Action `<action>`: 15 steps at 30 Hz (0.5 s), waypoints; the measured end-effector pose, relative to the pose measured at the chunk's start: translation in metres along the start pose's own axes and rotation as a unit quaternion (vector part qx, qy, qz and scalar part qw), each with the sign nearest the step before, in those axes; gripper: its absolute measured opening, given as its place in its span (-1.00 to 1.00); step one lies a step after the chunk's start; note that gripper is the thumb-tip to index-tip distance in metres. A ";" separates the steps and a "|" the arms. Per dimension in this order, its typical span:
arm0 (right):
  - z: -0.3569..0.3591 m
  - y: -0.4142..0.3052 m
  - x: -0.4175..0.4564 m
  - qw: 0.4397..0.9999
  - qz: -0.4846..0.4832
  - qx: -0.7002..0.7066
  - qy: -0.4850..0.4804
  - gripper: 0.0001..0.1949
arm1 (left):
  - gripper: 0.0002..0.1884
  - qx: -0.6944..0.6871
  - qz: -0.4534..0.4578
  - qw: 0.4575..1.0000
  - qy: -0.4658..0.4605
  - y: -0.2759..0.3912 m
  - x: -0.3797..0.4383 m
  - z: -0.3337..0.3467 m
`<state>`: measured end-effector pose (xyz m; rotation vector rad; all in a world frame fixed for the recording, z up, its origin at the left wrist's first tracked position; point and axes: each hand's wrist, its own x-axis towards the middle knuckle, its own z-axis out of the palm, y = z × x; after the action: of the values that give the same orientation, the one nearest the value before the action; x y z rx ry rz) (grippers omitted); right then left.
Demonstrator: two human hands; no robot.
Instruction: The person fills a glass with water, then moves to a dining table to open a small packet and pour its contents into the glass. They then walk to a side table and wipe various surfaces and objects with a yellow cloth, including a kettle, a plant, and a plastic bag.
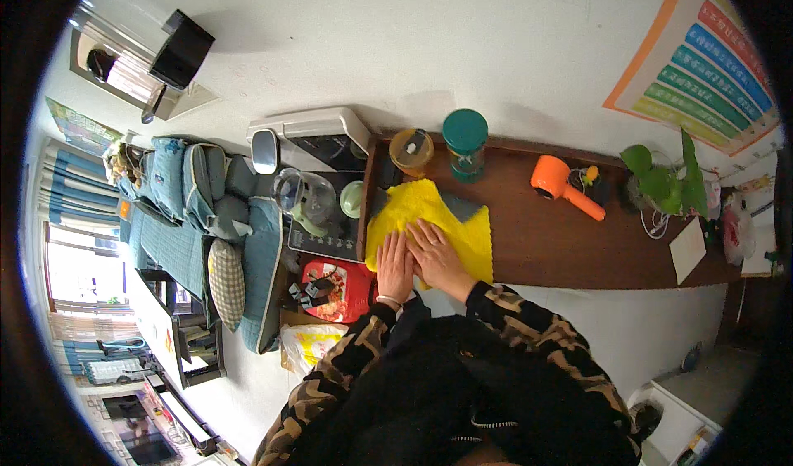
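A bright yellow cloth [461,230] lies spread near the left end of a dark brown wooden shelf top [557,249], over a grey item that shows past its upper edge. My left hand [394,266] presses flat on the cloth, fingers together and pointing away from me. Beside it, touching at the fingers, my right hand [435,256] also lies flat on it, a ring on one finger. Neither hand grips the cloth. Behind the cloth stand a jar with a teal lid [464,130] and a round amber container [411,152].
To the right are an orange hair dryer [557,181], a leafy green plant [666,181] and a white card [687,251]. On the left stand a glass kettle [305,196], a pale green cup [351,199] and a red container [341,289]. A blue sofa [167,249] is farther left.
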<state>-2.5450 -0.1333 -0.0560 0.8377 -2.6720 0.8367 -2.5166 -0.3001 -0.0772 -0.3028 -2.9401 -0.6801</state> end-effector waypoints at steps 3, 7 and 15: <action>0.016 0.028 0.033 0.999 0.017 -0.042 0.009 -0.55 | -0.40 -0.028 0.004 1.000 -0.002 -0.013 0.053 0.002; -0.031 0.040 -0.006 0.989 0.137 -0.058 0.012 -0.58 | -0.44 -0.086 0.117 0.981 -0.130 0.039 0.082 0.009; 0.003 -0.038 -0.103 0.932 0.313 -0.174 -0.051 -0.40 | -0.32 -0.102 0.330 0.900 -0.266 0.027 0.030 -0.009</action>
<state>-2.4392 -0.1137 -0.0777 -0.0726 -3.0842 0.3946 -2.5396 -0.2756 -0.0532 -1.6437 -2.8794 -0.8860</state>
